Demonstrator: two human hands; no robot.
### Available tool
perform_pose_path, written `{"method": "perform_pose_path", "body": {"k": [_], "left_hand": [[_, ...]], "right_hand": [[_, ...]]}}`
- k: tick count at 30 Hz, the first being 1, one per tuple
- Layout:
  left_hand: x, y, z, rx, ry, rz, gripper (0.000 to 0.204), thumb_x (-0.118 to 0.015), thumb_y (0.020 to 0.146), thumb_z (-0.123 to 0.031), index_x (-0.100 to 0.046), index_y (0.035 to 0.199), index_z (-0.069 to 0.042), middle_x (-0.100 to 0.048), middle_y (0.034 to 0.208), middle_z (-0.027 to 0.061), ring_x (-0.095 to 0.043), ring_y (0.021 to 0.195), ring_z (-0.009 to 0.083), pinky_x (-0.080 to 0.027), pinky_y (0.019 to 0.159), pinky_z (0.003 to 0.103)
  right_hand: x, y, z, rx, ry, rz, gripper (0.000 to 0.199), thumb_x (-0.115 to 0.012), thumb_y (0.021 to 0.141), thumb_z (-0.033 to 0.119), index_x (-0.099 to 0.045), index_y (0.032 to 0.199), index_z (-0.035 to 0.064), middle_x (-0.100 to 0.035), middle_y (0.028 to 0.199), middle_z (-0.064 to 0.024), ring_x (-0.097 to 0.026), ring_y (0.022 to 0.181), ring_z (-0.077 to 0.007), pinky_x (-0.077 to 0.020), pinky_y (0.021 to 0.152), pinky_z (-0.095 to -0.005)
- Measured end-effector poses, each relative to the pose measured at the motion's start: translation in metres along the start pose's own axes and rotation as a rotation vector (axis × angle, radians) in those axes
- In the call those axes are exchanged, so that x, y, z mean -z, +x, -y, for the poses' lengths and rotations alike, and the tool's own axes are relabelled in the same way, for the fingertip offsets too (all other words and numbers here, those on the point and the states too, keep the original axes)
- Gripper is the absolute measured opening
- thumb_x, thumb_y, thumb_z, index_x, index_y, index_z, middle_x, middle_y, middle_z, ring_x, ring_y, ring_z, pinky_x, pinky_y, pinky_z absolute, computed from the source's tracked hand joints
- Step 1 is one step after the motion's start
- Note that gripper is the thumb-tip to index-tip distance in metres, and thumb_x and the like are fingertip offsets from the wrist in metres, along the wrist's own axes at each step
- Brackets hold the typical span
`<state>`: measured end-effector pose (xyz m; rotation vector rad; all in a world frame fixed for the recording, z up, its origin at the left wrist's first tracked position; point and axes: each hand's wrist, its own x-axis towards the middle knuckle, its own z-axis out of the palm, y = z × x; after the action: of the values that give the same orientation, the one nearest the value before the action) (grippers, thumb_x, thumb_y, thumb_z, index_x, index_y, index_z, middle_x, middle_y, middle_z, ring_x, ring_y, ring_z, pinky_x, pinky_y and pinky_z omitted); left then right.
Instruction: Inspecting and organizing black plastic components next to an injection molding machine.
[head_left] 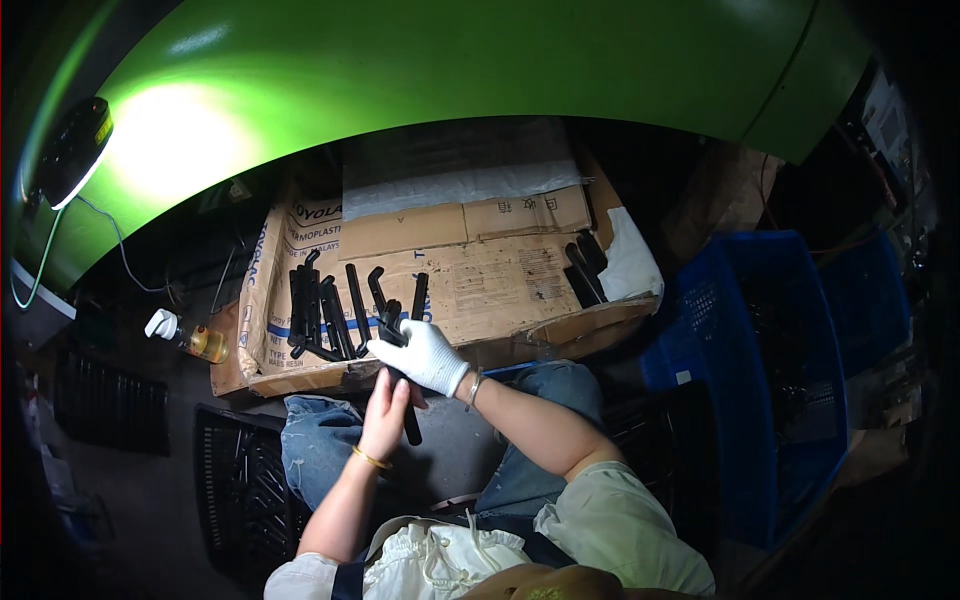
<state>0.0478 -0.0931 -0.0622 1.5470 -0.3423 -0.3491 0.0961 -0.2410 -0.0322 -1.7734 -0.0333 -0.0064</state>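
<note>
Colours: black moulded plastic handle pieces (325,315) on a tan printed corrugated cardboard sheet (500,275), white knit glove on the right hand (425,355), bare left hand (385,410) with gold bangle, blue slatted plastic crate (745,380), glossy lime-green curved machine housing (450,60).

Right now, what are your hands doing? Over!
Left hand, bare, grips lower end of long black plastic part. Right hand, white glove, clamps its top. More black parts lie on cardboard just ahead. Nothing in the way.
</note>
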Motion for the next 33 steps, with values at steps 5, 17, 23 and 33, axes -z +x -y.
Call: {"method": "perform_pose_path", "body": {"k": [5,17,23,33], "left_hand": [[-0.027,-0.019,0.003,0.126,-0.083,0.064,0.020,-0.044,0.103,-0.017,-0.044,0.117,-0.003,-0.053,0.079,0.0021,-0.055,0.068,0.0094,-0.047,0.063,0.024],[0.014,0.084,-0.003,0.112,0.229,0.238,0.024,-0.060,0.097,-0.025,-0.055,0.105,-0.003,-0.060,0.086,0.0012,-0.057,0.071,0.0061,-0.049,0.065,0.023],[-0.009,0.070,0.009,0.155,0.035,0.038,0.021,-0.060,0.095,-0.015,-0.053,0.108,0.000,-0.061,0.085,0.0044,-0.061,0.070,0.0094,-0.053,0.063,0.025],[0.012,0.056,-0.001,0.406,0.128,0.236,0.026,-0.055,0.096,-0.025,-0.051,0.092,0.000,-0.055,0.055,0.0030,-0.054,0.042,0.0114,-0.045,0.039,0.025]], "right_hand": [[0.039,0.005,0.030,0.026,0.352,-0.196,0.029,-0.071,0.088,0.030,-0.064,0.080,0.0028,-0.060,0.067,0.0027,-0.052,0.063,-0.0048,-0.0429,0.056,-0.0245],[0.050,0.005,0.024,-0.064,-0.366,-0.060,0.045,-0.060,0.088,0.047,-0.067,0.093,0.0026,-0.068,0.077,-0.0209,-0.068,0.075,-0.0362,-0.0529,0.067,-0.0442],[0.040,-0.001,0.033,0.020,-0.573,-0.096,0.048,-0.061,0.088,0.049,-0.060,0.078,0.0013,-0.065,0.072,-0.0232,-0.066,0.072,-0.0398,-0.0523,0.065,-0.0457],[0.029,0.007,0.003,-0.159,-0.865,0.260,0.057,-0.056,0.087,0.059,-0.064,0.097,0.0029,-0.070,0.089,-0.0195,-0.069,0.085,-0.0351,-0.0545,0.076,-0.0438]]}}
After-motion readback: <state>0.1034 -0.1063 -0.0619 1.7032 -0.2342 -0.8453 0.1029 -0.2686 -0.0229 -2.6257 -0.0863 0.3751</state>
